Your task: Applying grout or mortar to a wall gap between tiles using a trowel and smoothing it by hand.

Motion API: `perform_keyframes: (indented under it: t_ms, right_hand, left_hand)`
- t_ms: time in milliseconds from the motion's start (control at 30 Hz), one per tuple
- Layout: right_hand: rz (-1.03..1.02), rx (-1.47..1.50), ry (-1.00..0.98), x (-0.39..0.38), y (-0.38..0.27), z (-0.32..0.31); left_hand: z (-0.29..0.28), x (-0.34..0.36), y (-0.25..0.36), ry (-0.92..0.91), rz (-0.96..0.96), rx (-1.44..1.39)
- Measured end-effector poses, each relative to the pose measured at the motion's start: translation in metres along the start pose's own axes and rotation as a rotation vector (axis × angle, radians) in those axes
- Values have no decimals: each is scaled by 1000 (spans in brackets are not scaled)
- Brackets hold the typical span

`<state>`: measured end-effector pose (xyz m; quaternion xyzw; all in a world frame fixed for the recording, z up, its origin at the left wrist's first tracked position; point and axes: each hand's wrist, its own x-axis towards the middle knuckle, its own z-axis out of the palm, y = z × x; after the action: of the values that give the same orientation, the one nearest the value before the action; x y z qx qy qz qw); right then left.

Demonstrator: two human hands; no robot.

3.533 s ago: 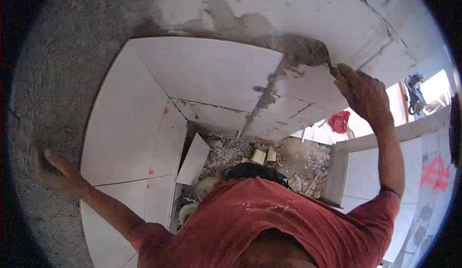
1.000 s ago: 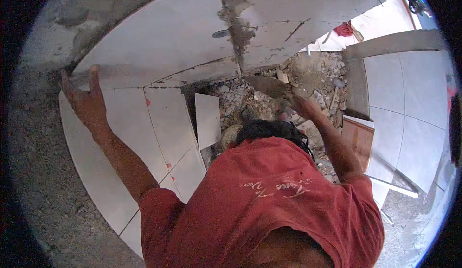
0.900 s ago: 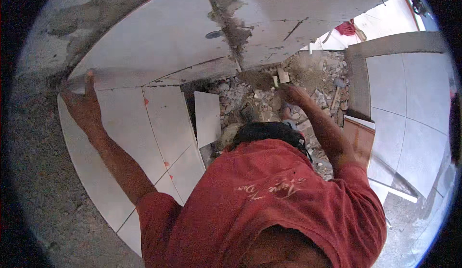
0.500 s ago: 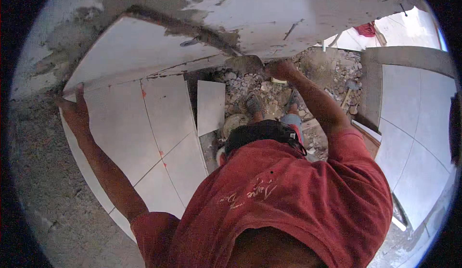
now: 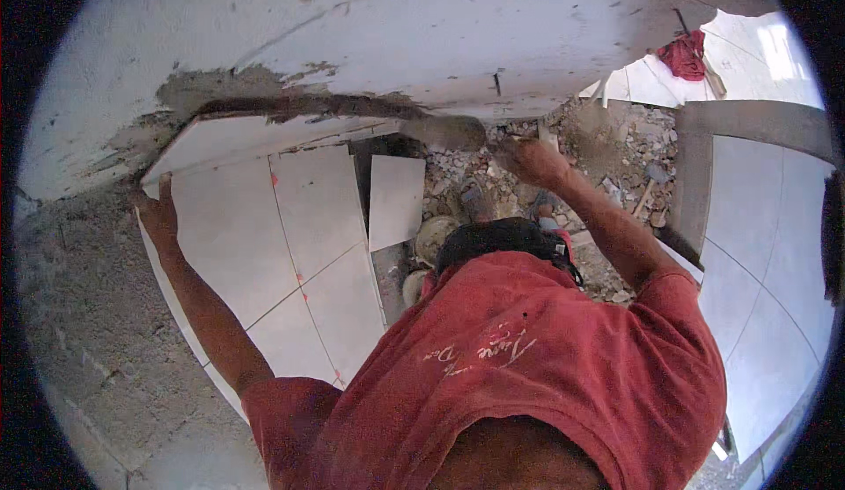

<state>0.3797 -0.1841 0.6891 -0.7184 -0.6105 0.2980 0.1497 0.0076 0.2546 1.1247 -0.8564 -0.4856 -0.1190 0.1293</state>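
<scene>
My right hand [image 5: 539, 164] is closed round the handle of a trowel [image 5: 453, 132], whose grey blade points left along the foot of the wall, somewhat blurred. My left hand [image 5: 158, 215] lies at the far left corner of the white floor tiles [image 5: 224, 235], thumb and finger spread. Its fingertips touch the lower edge of a white wall tile [image 5: 233, 138], which stands against the wall. Along that tile's upper edge runs a dark gap with rough grey mortar [image 5: 220, 90] around it.
Broken rubble [image 5: 634, 138] covers the ground beyond my feet. A loose tile piece [image 5: 396, 200] leans beside the tiled part. Rough concrete [image 5: 88, 296] borders it on the left; more white tiles [image 5: 748, 191] lie at the right. A red cloth [image 5: 685, 54] is at the far right.
The view has shifted, showing more wall above, and the wall tile appears narrower. My right hand and the trowel sit slightly lower in the picture. My left hand stays at the tile corner.
</scene>
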Motion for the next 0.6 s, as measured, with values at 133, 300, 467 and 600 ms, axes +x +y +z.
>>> perform_keyframes:
  t_ms: [133, 300, 467, 600]
  right_hand:
    - [70, -73, -172, -1, -47, -58]
    - [-61, 196, 247, -18, -80, -96]
    - [49, 388, 143, -62, -116, -102]
    - [207, 461, 154, -80, -154, -109]
  left_hand:
    - [6, -9, 3, -24, -143, 24]
    - [-5, -15, 15, 55, -29, 18]
    - [6, -11, -6, 45, -100, 29]
    - [14, -10, 11, 97, -34, -193]
